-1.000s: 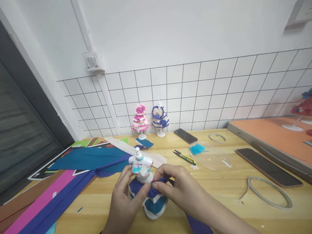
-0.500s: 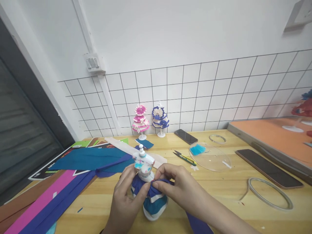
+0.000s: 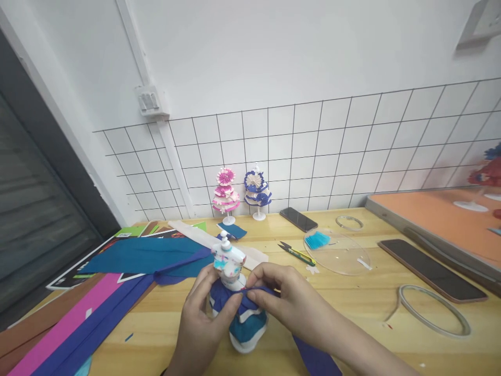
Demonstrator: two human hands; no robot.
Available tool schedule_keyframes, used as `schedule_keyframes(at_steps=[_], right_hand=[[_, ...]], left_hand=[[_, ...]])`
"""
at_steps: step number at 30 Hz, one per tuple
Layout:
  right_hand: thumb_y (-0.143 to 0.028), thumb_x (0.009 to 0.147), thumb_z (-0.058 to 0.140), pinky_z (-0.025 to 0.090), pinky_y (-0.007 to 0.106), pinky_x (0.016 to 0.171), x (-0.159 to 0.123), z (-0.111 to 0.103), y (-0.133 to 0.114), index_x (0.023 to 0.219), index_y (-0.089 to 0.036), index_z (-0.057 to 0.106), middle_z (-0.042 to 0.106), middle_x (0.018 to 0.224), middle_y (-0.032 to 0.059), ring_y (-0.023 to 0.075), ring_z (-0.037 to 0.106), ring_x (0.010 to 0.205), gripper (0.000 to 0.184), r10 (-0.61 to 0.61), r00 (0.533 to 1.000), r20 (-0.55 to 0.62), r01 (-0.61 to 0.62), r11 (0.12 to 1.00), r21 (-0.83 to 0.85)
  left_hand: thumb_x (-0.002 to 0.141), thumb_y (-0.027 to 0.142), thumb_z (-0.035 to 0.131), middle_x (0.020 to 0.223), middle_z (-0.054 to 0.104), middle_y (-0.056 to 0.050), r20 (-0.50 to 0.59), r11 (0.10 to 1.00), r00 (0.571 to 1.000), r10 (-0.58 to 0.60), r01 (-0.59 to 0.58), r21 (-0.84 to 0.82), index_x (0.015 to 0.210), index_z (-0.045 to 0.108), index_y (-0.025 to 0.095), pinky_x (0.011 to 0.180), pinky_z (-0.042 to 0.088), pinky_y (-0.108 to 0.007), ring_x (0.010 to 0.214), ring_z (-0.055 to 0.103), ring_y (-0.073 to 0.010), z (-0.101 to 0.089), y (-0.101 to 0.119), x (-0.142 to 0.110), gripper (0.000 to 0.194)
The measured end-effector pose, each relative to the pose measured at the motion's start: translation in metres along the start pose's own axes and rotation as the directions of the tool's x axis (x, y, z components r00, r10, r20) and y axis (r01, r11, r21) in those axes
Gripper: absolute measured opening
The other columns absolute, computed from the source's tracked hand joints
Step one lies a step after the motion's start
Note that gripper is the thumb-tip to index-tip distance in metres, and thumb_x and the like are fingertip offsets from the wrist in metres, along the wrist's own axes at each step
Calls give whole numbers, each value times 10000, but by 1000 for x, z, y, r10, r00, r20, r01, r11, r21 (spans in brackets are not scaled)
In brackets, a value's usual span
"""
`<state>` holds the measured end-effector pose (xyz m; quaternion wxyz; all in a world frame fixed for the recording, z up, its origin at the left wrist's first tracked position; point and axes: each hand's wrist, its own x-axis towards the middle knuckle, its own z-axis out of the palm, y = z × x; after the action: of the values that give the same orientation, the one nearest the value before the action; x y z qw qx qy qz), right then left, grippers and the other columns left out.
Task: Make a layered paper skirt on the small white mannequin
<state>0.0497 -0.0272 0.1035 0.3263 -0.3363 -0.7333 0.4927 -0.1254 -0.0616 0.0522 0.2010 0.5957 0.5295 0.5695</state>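
With R hand [image 3: 291, 300], pinching purple crepe-like strip [image 3: 264, 289] betw. thumb + fingers at waist of mini dress form [image 3: 230, 265]. With L hand [image 3: 204, 324], gripping same form: thumb at waist front, fingers round side. Located front ctr., slightly tilted, low over wood tabletop [image 3: 152, 339]; base contact unclear. Below waist: teal-and-white skirt [image 3: 246, 330]. Near tiled wall [image 3: 309, 149]: pink form [image 3: 226, 196] + navy form [image 3: 258, 194]. To R: thread snips [image 3: 298, 255], clear disc [image 3: 346, 261] w/ cyan pleated piece [image 3: 317, 239].

The mannequin [image 3: 230, 263] looks glossy plastic, its skirt [image 3: 248, 330] matt, the table [image 3: 352, 287] smooth wood.
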Motion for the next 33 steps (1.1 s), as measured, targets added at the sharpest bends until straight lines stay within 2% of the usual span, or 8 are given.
schedule_keyframes(at_steps=[6, 11, 18, 23, 33], right_hand=[[-172, 768, 569, 421, 202, 575, -1, -7, -2, 804, -185, 612, 648, 675, -21, 115, 577, 625, 58, -41, 997, -59, 31, 988, -152], [-210, 795, 565, 432, 208, 609, -2, -6, -5, 817, -205, 637, 668, 737, -16, 127, 596, 689, 76, -72, 997, 0, 70, 980, -185], [-213, 793, 574, 400, 199, 581, -2, -2, -4, 759, -201, 622, 645, 709, -23, 116, 566, 662, 60, -95, 995, -32, 83, 961, -265], [-204, 790, 578, 394, 199, 583, -2, -2, -2, 750, -204, 616, 637, 707, -26, 115, 562, 661, 55, -102, 994, -38, 87, 956, -279], [-213, 766, 628, 421, 214, 643, -4, -4, -2, 719, -204, 619, 636, 749, -17, 132, 567, 734, 48, -122, 992, -34, 109, 960, -257]], left_hand=[[719, 283, 649, 998, 606, -68, 16, 994, 999, -52, 54, -98, 983, 618, 196, 840, 486, -302, 1015, 571, -242, -1, 10, 4, 280], [730, 295, 636, 1006, 599, -63, 46, 990, 997, -56, 62, -124, 973, 609, 196, 891, 457, -307, 1043, 553, -244, -1, 13, 4, 263], [752, 300, 623, 1009, 570, -43, 113, 990, 993, -29, 44, -130, 1017, 580, 224, 866, 462, -259, 1051, 534, -219, -5, 12, 3, 279], [753, 282, 628, 962, 556, -19, 114, 994, 993, -23, 35, -102, 988, 580, 235, 855, 458, -228, 1020, 538, -190, -4, 11, 4, 244], [770, 251, 608, 1061, 550, -26, 112, 993, 994, 12, 0, -114, 1076, 556, 255, 910, 422, -228, 1105, 497, -189, -5, 9, 4, 310]])
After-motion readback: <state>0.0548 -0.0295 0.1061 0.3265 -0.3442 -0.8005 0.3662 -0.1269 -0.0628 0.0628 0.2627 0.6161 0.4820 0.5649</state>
